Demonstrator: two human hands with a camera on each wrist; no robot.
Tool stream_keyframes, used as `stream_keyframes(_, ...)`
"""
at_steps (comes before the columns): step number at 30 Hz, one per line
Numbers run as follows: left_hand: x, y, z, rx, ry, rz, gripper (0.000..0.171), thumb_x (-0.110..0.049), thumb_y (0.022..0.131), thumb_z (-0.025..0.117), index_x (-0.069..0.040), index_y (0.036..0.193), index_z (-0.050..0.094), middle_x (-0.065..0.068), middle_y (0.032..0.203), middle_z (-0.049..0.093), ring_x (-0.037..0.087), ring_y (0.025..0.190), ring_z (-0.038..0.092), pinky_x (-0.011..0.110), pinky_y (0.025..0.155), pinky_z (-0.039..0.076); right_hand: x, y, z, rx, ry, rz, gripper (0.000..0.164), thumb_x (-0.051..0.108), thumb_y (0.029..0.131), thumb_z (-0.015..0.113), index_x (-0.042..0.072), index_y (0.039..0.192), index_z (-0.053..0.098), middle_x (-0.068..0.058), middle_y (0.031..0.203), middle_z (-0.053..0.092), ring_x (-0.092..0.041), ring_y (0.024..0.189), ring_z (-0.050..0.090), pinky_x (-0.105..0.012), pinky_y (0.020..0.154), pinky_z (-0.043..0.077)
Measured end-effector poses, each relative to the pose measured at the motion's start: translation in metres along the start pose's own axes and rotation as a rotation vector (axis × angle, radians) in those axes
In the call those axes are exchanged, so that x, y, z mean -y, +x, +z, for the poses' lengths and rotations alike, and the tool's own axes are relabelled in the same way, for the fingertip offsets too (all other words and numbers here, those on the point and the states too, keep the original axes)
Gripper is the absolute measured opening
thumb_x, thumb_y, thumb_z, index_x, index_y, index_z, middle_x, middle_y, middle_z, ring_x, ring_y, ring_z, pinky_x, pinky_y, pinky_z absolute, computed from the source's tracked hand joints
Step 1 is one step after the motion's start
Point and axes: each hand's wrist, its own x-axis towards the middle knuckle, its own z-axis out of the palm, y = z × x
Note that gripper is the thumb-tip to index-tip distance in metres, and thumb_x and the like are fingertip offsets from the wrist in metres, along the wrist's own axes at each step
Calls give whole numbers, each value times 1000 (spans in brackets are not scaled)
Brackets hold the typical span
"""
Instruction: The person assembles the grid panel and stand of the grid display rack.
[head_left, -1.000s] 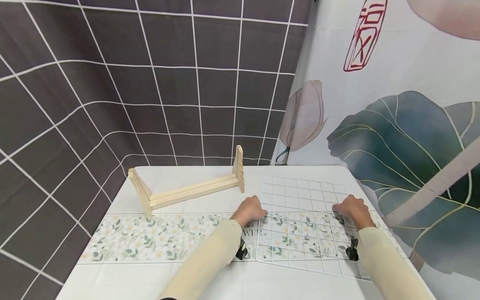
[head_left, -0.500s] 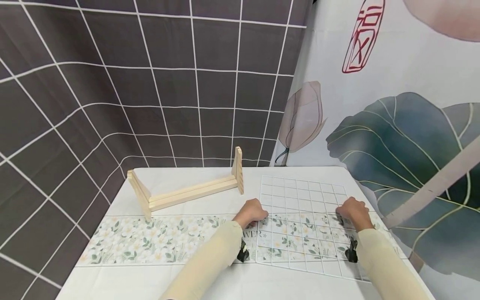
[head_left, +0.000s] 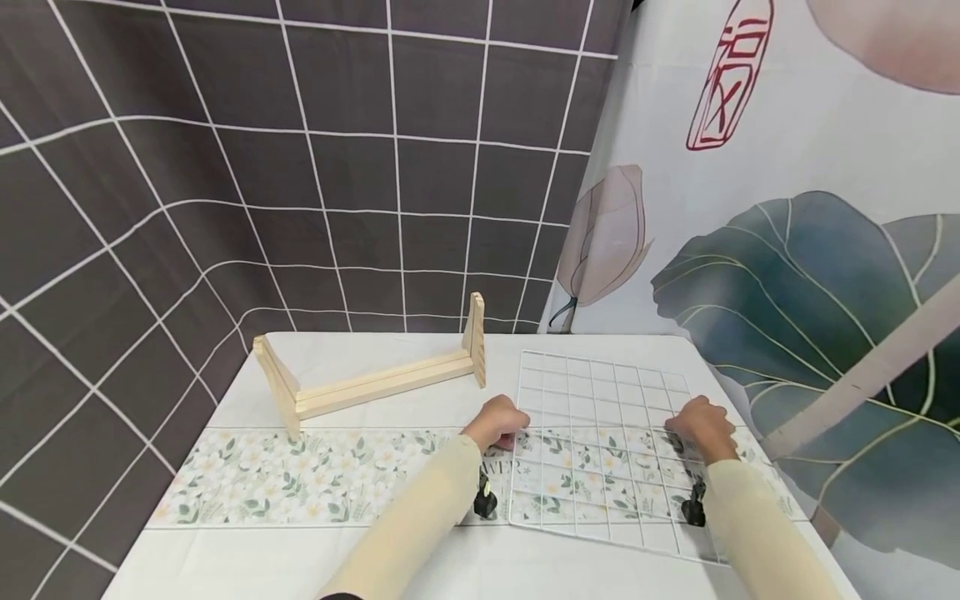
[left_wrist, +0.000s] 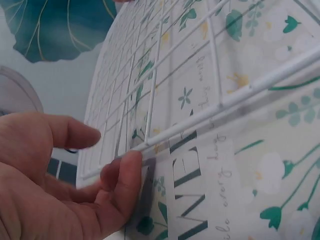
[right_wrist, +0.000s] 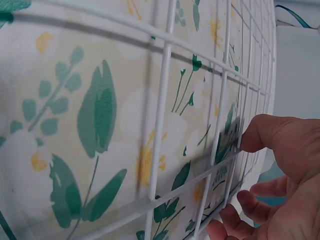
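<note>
A white wire grid panel (head_left: 600, 450) lies nearly flat, close over the tabletop, between the person's hands. At its left edge is the left hand (head_left: 497, 423); in the left wrist view, curled fingers (left_wrist: 127, 175) meet the outer wire while the thumb (left_wrist: 82, 135) reaches over the mesh. The right hand (head_left: 703, 427) grips the opposite edge. The right wrist view shows that thumb (right_wrist: 257, 132) on the wires and the other fingers (right_wrist: 240, 220) bent beneath the edge. A thin shadow of the grid falls on the flowered strip (left_wrist: 240, 165) underneath.
Left of the grid stands a pale wooden stand (head_left: 386, 386), with two upright ends joined by a long bar. A white table (head_left: 300, 558) carries the floral band. Dark checked cloth (head_left: 337, 167) hangs behind, and a lotus-print curtain (head_left: 795, 283) hangs at the right.
The right hand and the grid's right side have shifted slightly left. The left hand stays at its edge, and the wooden stand keeps its place.
</note>
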Motion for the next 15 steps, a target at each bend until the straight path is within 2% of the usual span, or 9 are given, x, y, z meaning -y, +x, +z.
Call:
stream_keyframes(3, 2, -2, 0, 15, 10, -18, 12, -13, 81, 62, -7, 75, 54, -2, 53, 42, 11, 42, 43, 23, 42, 44, 1, -2, 4, 3, 1, 9, 78, 30, 86, 62, -18, 134, 24, -42, 119, 31, -55, 107, 38, -64, 85, 42)
stream_keyframes(8, 0, -7, 2, 42, 43, 1, 17, -17, 79, 67, -9, 73, 53, -3, 47, 39, 12, 42, 39, 23, 40, 35, 0, -2, 7, -4, 3, 8, 77, 28, 85, 62, -19, 133, 25, -43, 118, 30, -57, 109, 36, -64, 84, 42)
stream_keyframes(12, -7, -9, 2, 48, 35, 26, 19, -10, 79, 67, -9, 69, 51, -2, 48, 44, 12, 42, 44, 22, 41, 38, -3, 0, 4, -17, -22, 26, 63, 18, 90, 52, -20, 133, 25, -45, 117, 29, -60, 108, 36, -64, 81, 43)
stream_keyframes(15, -12, -9, 0, 23, 40, 34, 22, -4, 78, 64, -10, 63, 49, -1, 48, 45, 12, 40, 46, 22, 40, 40, -2, 2, 4, -7, -32, 49, 50, 12, 94, 40, -20, 130, 30, -42, 116, 31, -56, 106, 38, -61, 80, 44)
